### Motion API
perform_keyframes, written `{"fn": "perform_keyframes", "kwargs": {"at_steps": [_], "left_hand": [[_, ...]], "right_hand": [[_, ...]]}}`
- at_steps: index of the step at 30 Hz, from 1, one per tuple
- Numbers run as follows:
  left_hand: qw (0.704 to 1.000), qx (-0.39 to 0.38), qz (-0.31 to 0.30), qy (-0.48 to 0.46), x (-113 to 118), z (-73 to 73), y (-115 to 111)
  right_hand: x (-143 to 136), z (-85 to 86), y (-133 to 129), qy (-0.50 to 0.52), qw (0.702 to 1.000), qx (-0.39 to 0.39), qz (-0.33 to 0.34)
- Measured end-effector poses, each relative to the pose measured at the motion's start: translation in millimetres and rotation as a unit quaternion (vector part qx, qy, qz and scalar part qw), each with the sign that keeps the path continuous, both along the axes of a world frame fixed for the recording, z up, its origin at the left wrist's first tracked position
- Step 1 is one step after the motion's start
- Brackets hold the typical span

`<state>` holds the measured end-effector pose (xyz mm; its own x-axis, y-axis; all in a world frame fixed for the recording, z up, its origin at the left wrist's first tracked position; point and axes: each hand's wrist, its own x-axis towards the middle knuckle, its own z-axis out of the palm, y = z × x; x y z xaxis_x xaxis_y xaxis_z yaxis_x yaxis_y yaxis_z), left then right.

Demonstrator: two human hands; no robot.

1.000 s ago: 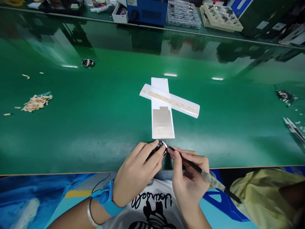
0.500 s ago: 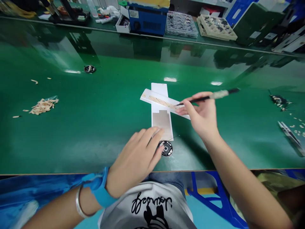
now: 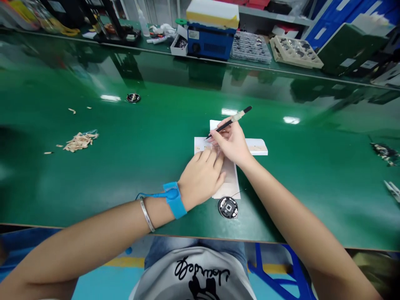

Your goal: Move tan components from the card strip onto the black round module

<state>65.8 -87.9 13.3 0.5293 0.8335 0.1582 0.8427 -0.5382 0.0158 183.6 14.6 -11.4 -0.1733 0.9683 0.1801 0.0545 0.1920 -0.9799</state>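
Note:
My right hand (image 3: 230,139) holds a slim black pen-like tool (image 3: 224,126) with pale wrapping, its tip over the left part of a white strip (image 3: 256,146) bearing small tan pieces. The strip lies across a longer white sheet (image 3: 230,183). My left hand (image 3: 202,173) lies flat, fingers extended onto the strip and sheet, holding nothing; it wears a blue wrist strap. Below the sheet, near the table's front edge, sits a round black circuit part (image 3: 228,207) with a thin wire.
A pile of tan pieces (image 3: 80,141) lies at left, another round part (image 3: 133,98) behind it. Dark parts (image 3: 385,152) and tweezers (image 3: 393,191) are at far right. Along the back stand a blue box (image 3: 211,41), a clear tray (image 3: 251,46) and a cream tray (image 3: 296,52).
The strip has turned from slanted to nearly level. My left hand has moved up from beside the round part onto the strip. My right hand and the tool have shifted left.

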Motion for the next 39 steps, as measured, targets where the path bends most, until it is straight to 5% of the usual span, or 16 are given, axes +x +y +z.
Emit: {"fn": "perform_keyframes", "kwargs": {"at_steps": [5,20,25,28,31,35,39], "left_hand": [[1.0,0.012,0.006,0.026,3.3,-5.5,-7.9],[1.0,0.001,0.003,0.028,5.1,-5.0,-8.6],[1.0,-0.003,-0.003,0.025,4.5,-5.8,-4.5],[1.0,-0.018,-0.007,-0.004,-1.5,3.9,-3.9],[0.995,-0.043,-0.011,-0.087,-11.4,20.8,-20.1],[0.963,-0.16,-0.03,-0.214,-14.6,26.7,-65.6],[0.949,-0.162,0.022,-0.271,0.5,5.1,-95.5]], "right_hand": [[0.8,-5.6,-5.7,0.008,0.999,-0.013,0.052],[-1.1,-3.6,-6.9,0.038,0.996,-0.06,0.053],[4.2,22.2,-8.9,0.083,0.994,-0.061,0.047],[20.6,53.7,-34.9,0.092,0.996,0.004,0.004],[43.2,70.3,-89.6,0.068,0.992,0.059,-0.085],[59.4,46.5,-163.1,0.012,0.986,-0.002,-0.167],[59.8,15.9,-186.4,-0.008,0.982,-0.048,-0.18]]}}
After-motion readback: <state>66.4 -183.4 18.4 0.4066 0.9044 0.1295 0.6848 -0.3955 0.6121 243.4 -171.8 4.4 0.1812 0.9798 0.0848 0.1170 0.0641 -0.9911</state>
